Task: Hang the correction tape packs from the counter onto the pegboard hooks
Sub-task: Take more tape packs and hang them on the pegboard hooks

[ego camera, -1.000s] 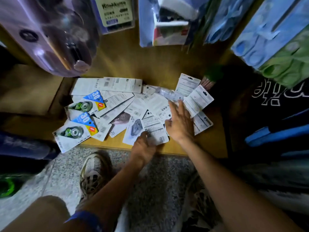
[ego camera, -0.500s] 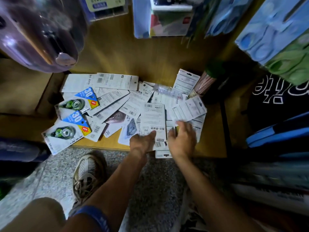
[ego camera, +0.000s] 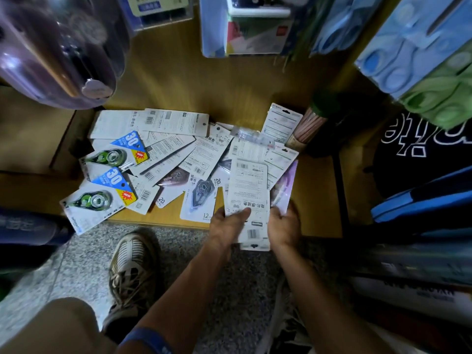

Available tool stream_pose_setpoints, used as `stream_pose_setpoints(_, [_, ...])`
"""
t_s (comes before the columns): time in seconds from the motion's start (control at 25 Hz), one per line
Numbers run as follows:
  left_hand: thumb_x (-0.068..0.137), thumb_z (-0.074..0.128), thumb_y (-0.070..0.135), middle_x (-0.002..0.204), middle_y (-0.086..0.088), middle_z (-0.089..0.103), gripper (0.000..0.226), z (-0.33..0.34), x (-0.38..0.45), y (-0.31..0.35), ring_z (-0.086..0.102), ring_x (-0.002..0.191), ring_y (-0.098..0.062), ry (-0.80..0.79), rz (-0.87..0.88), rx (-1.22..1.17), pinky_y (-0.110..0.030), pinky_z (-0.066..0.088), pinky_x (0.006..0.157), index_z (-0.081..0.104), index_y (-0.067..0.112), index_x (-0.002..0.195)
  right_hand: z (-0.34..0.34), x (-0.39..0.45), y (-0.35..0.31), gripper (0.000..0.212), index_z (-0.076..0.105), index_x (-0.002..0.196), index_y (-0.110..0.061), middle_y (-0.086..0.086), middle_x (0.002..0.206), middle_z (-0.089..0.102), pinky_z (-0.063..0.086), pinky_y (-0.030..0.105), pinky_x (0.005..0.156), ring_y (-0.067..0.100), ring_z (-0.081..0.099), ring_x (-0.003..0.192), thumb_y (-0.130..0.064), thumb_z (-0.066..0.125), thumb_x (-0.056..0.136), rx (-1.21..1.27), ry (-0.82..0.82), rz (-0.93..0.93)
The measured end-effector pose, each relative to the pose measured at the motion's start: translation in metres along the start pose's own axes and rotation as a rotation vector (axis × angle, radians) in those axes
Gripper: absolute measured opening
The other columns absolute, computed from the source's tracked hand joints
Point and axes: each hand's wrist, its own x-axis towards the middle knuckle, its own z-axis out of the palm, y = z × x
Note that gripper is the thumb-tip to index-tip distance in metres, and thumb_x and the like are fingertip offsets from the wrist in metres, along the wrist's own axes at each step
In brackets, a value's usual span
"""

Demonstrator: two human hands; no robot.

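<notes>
The person is at the gathering step: both hands hold a small stack of flat white cardboard correction tape packs (ego camera: 249, 200) at the front edge of the yellowish wooden surface (ego camera: 229, 90), backs up, barcodes and fine print showing. The left hand (ego camera: 227, 226) grips the stack's left side with its thumb laid across the top card. The right hand (ego camera: 283, 224) clamps the right side, where a pale purple pack (ego camera: 283, 185) fans out from behind.

None are hung yet, by my reading. The rest lie scattered and overlapping over the surface (ego camera: 163, 154), among them two face-up packs with green tape dispensers under clear blisters and blue-and-yellow corners (ego camera: 102, 198).

Next, I would judge, the stack needs squaring so the punched hang holes line up, then lifting to a hook; no free hook is visible here. The cards look thin, stiff and slippery, so a loose hold could let them slide apart.
</notes>
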Motion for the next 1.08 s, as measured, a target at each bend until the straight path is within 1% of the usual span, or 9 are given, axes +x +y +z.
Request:
stream_pose_setpoints(0.16, [0.085,0.075,0.01,0.093,-0.007,0.078,0.04,0.014,-0.016,-0.004,0.075,0.072,-0.022,0.001,0.04,-0.047,-0.033,0.06,0.056,0.057,0.008,0.121,-0.004,-0.025,0.005,0.01,0.07,0.077,-0.009,0.015,0.081,0.072,0.055,0.035,0.064,0.031,0.069,0.075,-0.007,0.065,0.086,0.551,-0.056,0.457])
stream_pose_setpoints(0.24, [0.086,0.075,0.015,0.103,-0.008,0.077,0.042,0.015,-0.024,-0.006,0.075,0.079,-0.023,-0.019,0.034,-0.027,-0.031,0.059,0.055,0.057,0.012,0.123,-0.018,-0.03,0.007,0.01,0.071,0.079,-0.004,0.012,0.069,0.073,0.053,0.026,0.05,0.025,0.068,0.058,-0.007,0.065,0.086,0.702,-0.205,0.53])
stream_pose_setpoints(0.36, [0.087,0.074,0.013,0.116,-0.016,0.072,0.039,0.012,-0.037,-0.008,0.072,0.098,-0.031,-0.054,0.003,-0.044,-0.04,0.061,0.076,0.058,0.008,0.122,-0.033,-0.045,0.006,0.02,0.07,0.097,0.009,0.025,0.09,0.072,0.054,0.031,0.057,0.034,0.069,0.07,-0.005,0.059,0.089,0.743,-0.252,0.567])
stream_pose_setpoints(0.48, [0.086,0.07,-0.005,0.119,-0.02,0.064,0.04,0.004,-0.063,0.001,0.063,0.1,-0.025,-0.061,0.08,0.038,-0.019,0.055,0.073,0.046,0.001,0.118,-0.052,-0.071,-0.003,0.026,0.063,0.111,0.012,0.034,0.113,0.064,0.054,0.034,0.056,0.041,0.065,0.083,-0.007,0.055,0.095,0.768,-0.124,0.682])
stream_pose_setpoints(0.56, [0.082,0.07,-0.012,0.105,-0.021,0.064,0.034,-0.007,-0.09,0.015,0.06,0.081,-0.024,-0.097,0.204,0.145,-0.022,0.054,0.055,0.05,0.001,0.106,-0.074,-0.089,-0.022,0.017,0.064,0.098,0.005,0.029,0.1,0.066,0.048,0.023,0.037,0.04,0.066,0.082,-0.008,0.053,0.096,0.823,-0.038,0.691])
stream_pose_setpoints(0.64, [0.081,0.073,-0.009,0.096,-0.021,0.065,0.03,-0.024,-0.122,0.035,0.061,0.076,-0.025,-0.13,0.408,0.335,-0.035,0.055,0.06,0.053,0.009,0.094,-0.098,-0.102,-0.042,0.013,0.06,0.088,-0.002,0.019,0.082,0.062,0.046,0.02,0.032,0.028,0.068,0.064,-0.007,0.051,0.095,0.891,0.001,0.641])
stream_pose_setpoints(0.72, [0.083,0.075,0.004,0.098,-0.016,0.068,0.026,-0.043,-0.155,0.061,0.064,0.083,-0.022,-0.163,0.727,0.706,-0.035,0.056,0.072,0.058,0.013,0.1,-0.124,-0.115,-0.067,0.01,0.058,0.098,-0.006,0.011,0.077,0.059,0.048,0.021,0.035,0.017,0.064,0.05,-0.01,0.05,0.093,0.89,-0.029,0.576])
stream_pose_setpoints(0.84, [0.085,0.072,0.02,0.109,-0.01,0.064,0.034,-0.062,-0.201,0.107,0.057,0.096,-0.029,-0.06,1.194,1.262,-0.04,0.049,0.083,0.061,0.012,0.116,-0.167,-0.135,-0.101,0.016,0.056,0.107,-0.019,0.003,0.084,0.056,0.048,0.03,0.059,0.017,0.058,0.068,-0.015,0.048,0.094,0.879,-0.106,0.465])
stream_pose_setpoints(1.08, [0.07,0.071,0.0,0.119,-0.016,0.062,0.076,-0.076,-0.289,0.154,0.049,0.09,-0.034,-0.03,1.63,1.561,-0.044,0.048,0.082,0.042,0.011,0.138,-0.248,-0.169,-0.145,0.009,0.056,0.084,-0.016,0.008,0.102,0.061,0.045,0.042,0.091,0.027,0.062,0.1,-0.017,0.048,0.085,0.9,-0.346,0.391])
